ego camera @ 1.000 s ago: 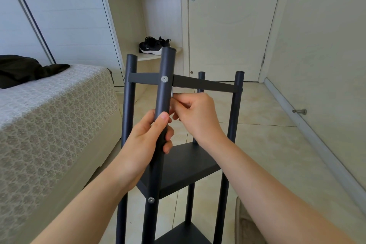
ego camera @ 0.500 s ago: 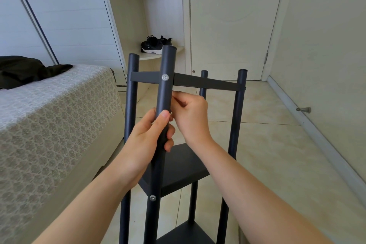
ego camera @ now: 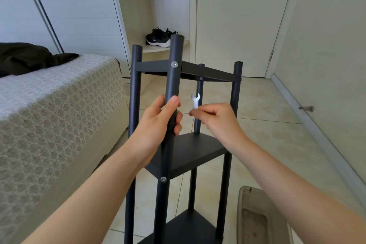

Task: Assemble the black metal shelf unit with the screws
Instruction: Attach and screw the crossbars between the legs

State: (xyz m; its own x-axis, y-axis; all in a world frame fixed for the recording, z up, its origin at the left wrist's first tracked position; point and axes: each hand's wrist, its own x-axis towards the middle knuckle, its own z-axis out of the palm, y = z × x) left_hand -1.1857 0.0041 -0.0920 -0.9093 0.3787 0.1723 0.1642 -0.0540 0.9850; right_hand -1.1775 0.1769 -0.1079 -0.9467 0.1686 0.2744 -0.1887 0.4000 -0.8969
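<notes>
**Shelf unit during tightening.** The black metal shelf unit stands upright on the tiled floor, just beside the bed, with three tiers fitted between four round posts. The left hand is wrapped around the front post between the top tier and the middle tier, with the thumb lying up the tube. This grip probably steadies the frame against the turning force of tightening. The right hand pinches the handle of a small flat wrench between thumb and fingertips. The wrench's open end points upward, and the tool is held free inside the frame, pressed against no post. An upper screw and a lower screw show on the front post at the top and middle tiers. A rear screw shows on the far post under the top tier. The wrench lies nearest the far post, so that joint seems the likely next target. Whether any screw is fully tight cannot be told. Assembly looks well advanced.
</notes>
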